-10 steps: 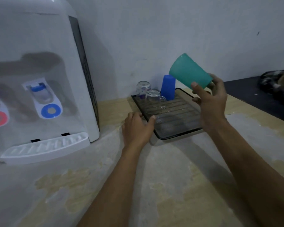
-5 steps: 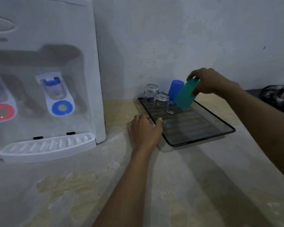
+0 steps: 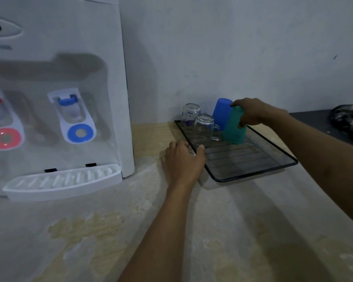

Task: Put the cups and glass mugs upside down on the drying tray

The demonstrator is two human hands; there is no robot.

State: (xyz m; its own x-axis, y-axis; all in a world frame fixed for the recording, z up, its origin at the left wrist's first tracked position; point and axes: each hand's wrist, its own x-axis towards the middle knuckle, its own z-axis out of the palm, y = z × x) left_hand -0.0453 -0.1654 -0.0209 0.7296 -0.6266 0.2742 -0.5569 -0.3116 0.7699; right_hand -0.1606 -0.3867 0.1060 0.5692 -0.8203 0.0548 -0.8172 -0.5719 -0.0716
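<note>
So the black mesh drying tray (image 3: 251,159) sits on the surface with four things bunched at its far end, all upside down: a teal plastic cup (image 3: 233,132) tilted a bit, a blue cup (image 3: 220,113) right behind it, and two clear glass mugs (image 3: 204,130) (image 3: 190,113) to their left.

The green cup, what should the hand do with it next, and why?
Probably let go. The green cup already stands upside down on the drying tray, beside the blue cup, with the right hand gripping its top.
</note>
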